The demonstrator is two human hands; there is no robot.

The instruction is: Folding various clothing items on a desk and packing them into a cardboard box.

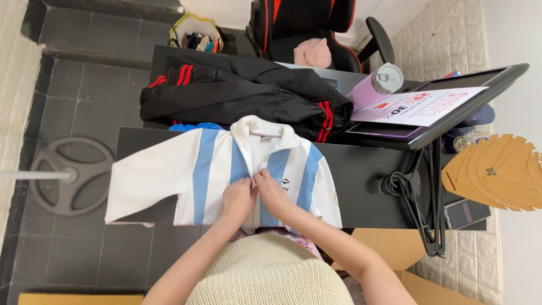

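Far left, a round weight plate on a bar (70, 176) lies on the dark tiled floor (84, 101). Moving in, a white jersey with light-blue vertical stripes (209, 169) lies face up on the black worktop (367, 181), collar away from the person, one sleeve stretched out to the left past the worktop's edge, the hem hanging over the near edge at the person's waist. It has a white collar and a placket down the chest, with a small dark logo on the chest. Both hands meet right at that placket: the left hand (237, 199) pinches the fabric edge with bent fingers, and the right hand (272, 191) pinches the fabric just beside it, fingertips almost touching. Behind the jersey, a black jacket with red stripes (248, 93) lies heaped on the worktop. Further right, a pale purple bottle (377, 85) lies on its side by a printed sheet (420, 106). Black hangers (420, 203) dangle off the right side, near tan cardboard pieces (497, 172).
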